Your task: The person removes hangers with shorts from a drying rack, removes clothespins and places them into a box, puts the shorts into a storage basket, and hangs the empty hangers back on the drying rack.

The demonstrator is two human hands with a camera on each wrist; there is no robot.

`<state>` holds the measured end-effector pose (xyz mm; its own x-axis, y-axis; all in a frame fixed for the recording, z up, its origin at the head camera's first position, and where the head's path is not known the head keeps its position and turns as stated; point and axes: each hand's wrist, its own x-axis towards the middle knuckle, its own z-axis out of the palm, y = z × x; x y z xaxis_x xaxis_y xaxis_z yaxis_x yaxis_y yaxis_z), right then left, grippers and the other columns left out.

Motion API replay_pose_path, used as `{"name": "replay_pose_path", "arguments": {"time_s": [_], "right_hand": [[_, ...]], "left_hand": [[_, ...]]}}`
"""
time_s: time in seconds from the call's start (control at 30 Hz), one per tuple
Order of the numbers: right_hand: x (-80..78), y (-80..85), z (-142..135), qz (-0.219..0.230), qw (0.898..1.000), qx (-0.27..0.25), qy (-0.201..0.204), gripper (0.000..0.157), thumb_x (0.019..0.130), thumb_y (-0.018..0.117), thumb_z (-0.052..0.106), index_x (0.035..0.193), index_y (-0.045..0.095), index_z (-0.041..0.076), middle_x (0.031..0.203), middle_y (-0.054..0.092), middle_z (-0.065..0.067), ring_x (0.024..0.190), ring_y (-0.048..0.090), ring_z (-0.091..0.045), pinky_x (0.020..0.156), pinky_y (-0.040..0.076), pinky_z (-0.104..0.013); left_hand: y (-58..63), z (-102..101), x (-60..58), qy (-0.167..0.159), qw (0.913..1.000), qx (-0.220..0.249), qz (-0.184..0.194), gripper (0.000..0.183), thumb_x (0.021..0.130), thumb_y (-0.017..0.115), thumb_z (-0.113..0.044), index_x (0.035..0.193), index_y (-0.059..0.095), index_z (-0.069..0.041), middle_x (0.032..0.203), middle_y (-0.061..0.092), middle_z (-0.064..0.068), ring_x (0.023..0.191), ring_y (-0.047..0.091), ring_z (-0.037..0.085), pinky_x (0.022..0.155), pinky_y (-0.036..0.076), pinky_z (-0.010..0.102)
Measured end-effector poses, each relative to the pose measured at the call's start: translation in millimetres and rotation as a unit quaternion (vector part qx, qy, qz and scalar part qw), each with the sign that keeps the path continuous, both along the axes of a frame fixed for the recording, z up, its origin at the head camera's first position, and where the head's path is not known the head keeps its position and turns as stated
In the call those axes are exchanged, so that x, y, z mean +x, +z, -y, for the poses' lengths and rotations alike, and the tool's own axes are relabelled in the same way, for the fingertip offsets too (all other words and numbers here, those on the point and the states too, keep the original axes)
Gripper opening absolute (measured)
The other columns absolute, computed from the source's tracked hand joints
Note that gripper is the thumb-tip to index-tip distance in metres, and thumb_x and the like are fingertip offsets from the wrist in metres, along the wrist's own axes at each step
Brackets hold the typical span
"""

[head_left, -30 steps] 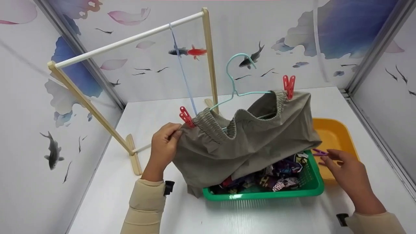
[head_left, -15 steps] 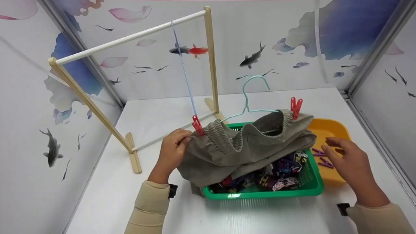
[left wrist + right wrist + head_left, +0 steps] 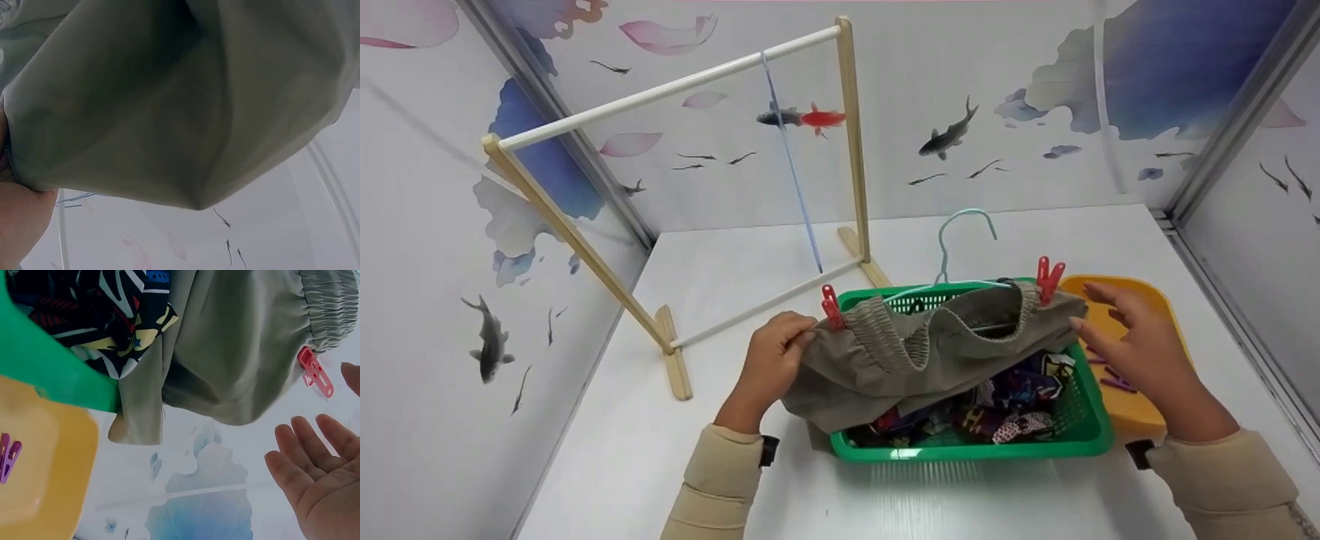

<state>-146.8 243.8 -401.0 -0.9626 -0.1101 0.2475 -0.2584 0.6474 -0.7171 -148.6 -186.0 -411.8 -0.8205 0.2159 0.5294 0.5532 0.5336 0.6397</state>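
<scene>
Grey-brown shorts [image 3: 877, 375] with an elastic waistband hang on a mint-green hanger [image 3: 943, 251], partly over the green basket. A red clothespin [image 3: 832, 307] grips the waist at the left, and a second red clothespin [image 3: 1048, 282] at the right. My left hand [image 3: 769, 367] pinches the shorts' left side just below its clothespin. Cloth fills most of the left wrist view. Beside the right end of the shorts is my right hand [image 3: 1144, 356], fingers spread and holding nothing. The right wrist view shows this hand [image 3: 320, 478] apart from the clothespin [image 3: 315, 372].
Patterned clothes [image 3: 1020, 394] lie in the green basket [image 3: 975, 453]. Behind it on the right, a yellow tray [image 3: 1151, 296] holds purple clothespins [image 3: 1119, 384]. At the back left stands a drying rack [image 3: 675, 84] with a blue hanger [image 3: 795, 172] on its bar.
The shorts and hanger have come down and slightly right with my left hand. My right hand let go of a purple clothespin in the yellow tray, then moved up toward the shorts' right end.
</scene>
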Motion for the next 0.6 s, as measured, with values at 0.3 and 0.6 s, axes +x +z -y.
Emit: {"name": "replay_pose_path", "arguments": {"time_s": [0.3, 0.6], "right_hand": [[-14.1, 2.0, 5.2, 0.051, 0.998, -0.030, 0.037, 0.064, 0.097, 0.061, 0.026, 0.146, 0.032, -0.003, 0.141, 0.039, -0.032, 0.128, 0.034, -0.054, 0.100, 0.031, -0.067], [-25.4, 2.2, 1.2, 0.076, 0.995, -0.026, 0.064, 0.061, 0.100, 0.055, 0.026, 0.148, 0.030, -0.001, 0.140, 0.041, -0.031, 0.125, 0.038, -0.055, 0.096, 0.042, -0.059]], "left_hand": [[-9.0, -3.1, 7.2, -0.018, 0.9998, 0.000, 0.001, 0.008, 0.092, 0.061, -0.001, 0.095, 0.069, -0.001, 0.091, 0.065, 0.008, 0.084, 0.059, 0.020, 0.074, 0.050, 0.035], [-12.1, -7.8, 9.9, -0.022, 0.9996, -0.012, 0.013, 0.008, 0.091, 0.062, 0.001, 0.095, 0.068, 0.000, 0.090, 0.064, 0.007, 0.083, 0.056, 0.018, 0.071, 0.049, 0.033]]}}
